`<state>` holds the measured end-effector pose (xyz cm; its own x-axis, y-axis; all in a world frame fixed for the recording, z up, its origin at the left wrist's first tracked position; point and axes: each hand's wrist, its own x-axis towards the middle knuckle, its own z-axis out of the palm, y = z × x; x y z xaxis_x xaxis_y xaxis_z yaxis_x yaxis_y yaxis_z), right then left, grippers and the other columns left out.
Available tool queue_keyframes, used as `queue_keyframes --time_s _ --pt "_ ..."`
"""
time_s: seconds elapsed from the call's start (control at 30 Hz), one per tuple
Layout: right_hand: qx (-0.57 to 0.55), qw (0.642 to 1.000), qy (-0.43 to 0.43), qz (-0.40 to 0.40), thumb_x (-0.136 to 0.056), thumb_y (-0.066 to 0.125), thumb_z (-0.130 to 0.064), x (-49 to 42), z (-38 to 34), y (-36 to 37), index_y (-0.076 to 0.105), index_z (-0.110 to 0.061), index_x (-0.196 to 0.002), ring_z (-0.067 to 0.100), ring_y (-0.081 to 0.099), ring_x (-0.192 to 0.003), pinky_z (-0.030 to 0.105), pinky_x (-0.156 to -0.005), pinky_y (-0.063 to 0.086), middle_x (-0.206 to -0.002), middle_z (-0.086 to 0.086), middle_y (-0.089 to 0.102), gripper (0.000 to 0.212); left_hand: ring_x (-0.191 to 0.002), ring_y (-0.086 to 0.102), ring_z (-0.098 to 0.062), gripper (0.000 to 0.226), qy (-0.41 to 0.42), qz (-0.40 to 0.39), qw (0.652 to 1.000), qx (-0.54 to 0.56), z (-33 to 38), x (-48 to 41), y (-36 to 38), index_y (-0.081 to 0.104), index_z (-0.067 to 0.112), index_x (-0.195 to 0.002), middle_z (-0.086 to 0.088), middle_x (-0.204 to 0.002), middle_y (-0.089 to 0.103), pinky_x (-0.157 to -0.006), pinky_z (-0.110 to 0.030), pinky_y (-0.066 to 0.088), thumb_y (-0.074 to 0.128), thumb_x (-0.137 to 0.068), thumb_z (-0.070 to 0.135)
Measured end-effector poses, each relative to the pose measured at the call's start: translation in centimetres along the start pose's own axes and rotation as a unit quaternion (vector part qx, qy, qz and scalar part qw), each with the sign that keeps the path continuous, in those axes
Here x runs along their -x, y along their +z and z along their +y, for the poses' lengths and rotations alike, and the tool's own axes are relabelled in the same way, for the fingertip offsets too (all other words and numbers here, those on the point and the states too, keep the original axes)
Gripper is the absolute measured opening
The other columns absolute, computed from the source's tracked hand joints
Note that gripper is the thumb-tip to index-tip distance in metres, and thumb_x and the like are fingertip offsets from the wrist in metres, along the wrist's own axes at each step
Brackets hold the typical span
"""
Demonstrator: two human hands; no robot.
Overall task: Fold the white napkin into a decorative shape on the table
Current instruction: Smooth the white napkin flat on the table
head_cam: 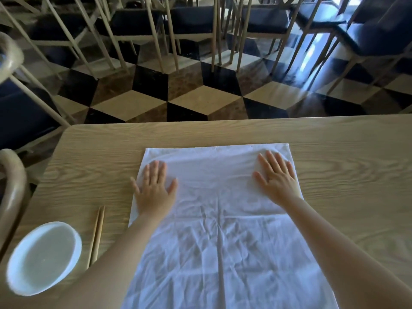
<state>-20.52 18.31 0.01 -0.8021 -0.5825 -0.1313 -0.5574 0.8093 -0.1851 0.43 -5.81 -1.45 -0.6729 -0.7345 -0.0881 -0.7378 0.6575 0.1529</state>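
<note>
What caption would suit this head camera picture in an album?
Both hands, left and right, pressed flat on a creased white napkin.

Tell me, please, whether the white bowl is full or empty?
Empty: the white bowl beside the chopsticks shows only its bare white inside.

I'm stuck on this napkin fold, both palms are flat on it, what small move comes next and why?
Probably sweep both hands, left hand and right hand, toward you. The napkin is smooth at its far end but the near half is creased.
</note>
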Motion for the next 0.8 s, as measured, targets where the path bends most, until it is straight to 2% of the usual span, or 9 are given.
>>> queue_keyframes --time_s 0.07,0.13,0.2,0.23,0.33,0.47,0.6,0.73,0.8 --pt "-0.005 1.0 0.024 -0.01 -0.094 0.018 -0.055 -0.5 -1.9 -0.2 0.005 -0.026 -0.149 0.016 -0.009 -0.145 0.042 -0.117 -0.009 -0.159 -0.003 -0.004 0.064 -0.144 -0.006 -0.021 0.062 -0.023 -0.017 1.0 -0.004 1.2 -0.9 -0.5 0.0 0.026 -0.148 0.001 -0.158 -0.003 -0.113 -0.057 -0.005 0.017 -0.094 0.052" --pt "-0.021 1.0 -0.005 0.002 -0.096 0.019 -0.05 -1.1 -5.5 0.2 0.005 -0.023 -0.149 0.018 -0.009 -0.145 0.043 -0.116 -0.01 -0.159 -0.001 -0.004 0.061 -0.145 -0.005 -0.023 0.058 0.037 -0.006 0.999 0.001 4.2 -1.4 -0.7 0.003 0.027 -0.148 0.0 -0.158 -0.002 -0.111 -0.056 -0.007 0.013 -0.095 0.048" --pt "-0.047 0.997 -0.068 -0.006 -0.098 0.023 -0.043 -1.5 -9.3 1.2 0.01 -0.024 -0.149 0.018 -0.008 -0.146 0.044 -0.117 -0.008 -0.159 -0.002 -0.001 0.056 -0.145 -0.004 -0.018 0.057 0.112 -0.009 0.994 0.011 7.2 -1.8 -0.3 0.006 0.031 -0.147 0.004 -0.158 0.001 -0.11 -0.054 -0.01 0.006 -0.093 0.047" --pt "-0.055 0.994 -0.089 -0.015 -0.098 0.025 -0.041 -1.6 -10.6 1.6 0.012 -0.025 -0.148 0.018 -0.007 -0.146 0.045 -0.118 -0.007 -0.159 -0.003 0.001 0.055 -0.144 -0.005 -0.015 0.054 0.121 -0.024 0.992 0.016 7.9 -2.1 -0.1 0.007 0.033 -0.147 0.006 -0.158 0.001 -0.111 -0.054 -0.01 0.007 -0.094 0.046" --pt "-0.025 0.995 -0.098 0.0 -0.096 0.024 -0.049 -1.9 -9.6 2.5 0.013 -0.032 -0.148 0.018 -0.004 -0.146 0.044 -0.118 -0.006 -0.159 -0.006 0.004 0.056 -0.144 -0.005 -0.011 0.051 0.079 -0.022 0.997 0.009 6.4 -3.1 0.6 0.01 0.038 -0.145 0.013 -0.157 0.002 -0.11 -0.056 -0.011 0.019 -0.096 0.048" --pt "-0.001 0.999 -0.035 0.036 -0.086 0.008 -0.061 -2.3 -3.6 1.7 0.014 -0.033 -0.148 0.019 -0.001 -0.146 0.041 -0.119 -0.003 -0.159 -0.006 0.007 0.068 -0.144 -0.005 -0.01 0.055 0.038 0.01 0.999 0.005 2.2 -3.6 0.3 0.01 0.036 -0.146 0.011 -0.157 0.001 -0.115 -0.046 -0.006 0.019 -0.094 0.052" --pt "0.006 1.0 -0.001 0.026 -0.094 0.018 -0.055 -3.0 -0.1 0.6 0.009 -0.033 -0.148 0.018 -0.003 -0.146 0.038 -0.119 -0.003 -0.159 -0.005 0.002 0.059 -0.144 -0.008 -0.012 0.059 0.039 -0.009 0.999 -0.001 1.6 -4.2 -0.1 0.004 0.033 -0.147 0.008 -0.158 -0.004 -0.116 -0.04 -0.006 0.015 -0.093 0.055" --pt "-0.031 0.999 0.035 -0.005 -0.096 0.02 -0.051 -1.9 -2.0 -0.9 0.008 -0.024 -0.149 0.02 -0.005 -0.146 0.045 -0.118 -0.002 -0.16 0.001 0.001 0.061 -0.143 -0.014 -0.017 0.059 -0.001 -0.063 0.998 -0.006 2.0 -2.8 -0.8 -0.003 0.026 -0.147 0.002 -0.157 -0.012 -0.116 -0.044 -0.008 0.015 -0.096 0.049" --pt "-0.087 0.996 0.007 0.0 -0.097 0.021 -0.048 0.4 -6.0 -1.3 0.009 -0.021 -0.149 0.019 -0.005 -0.146 0.044 -0.117 -0.002 -0.159 0.003 0.003 0.059 -0.143 -0.013 -0.021 0.058 -0.004 -0.082 0.996 0.031 3.5 -0.1 -1.0 -0.001 0.024 -0.148 0.0 -0.158 -0.01 -0.115 -0.047 -0.007 0.016 -0.097 0.046"
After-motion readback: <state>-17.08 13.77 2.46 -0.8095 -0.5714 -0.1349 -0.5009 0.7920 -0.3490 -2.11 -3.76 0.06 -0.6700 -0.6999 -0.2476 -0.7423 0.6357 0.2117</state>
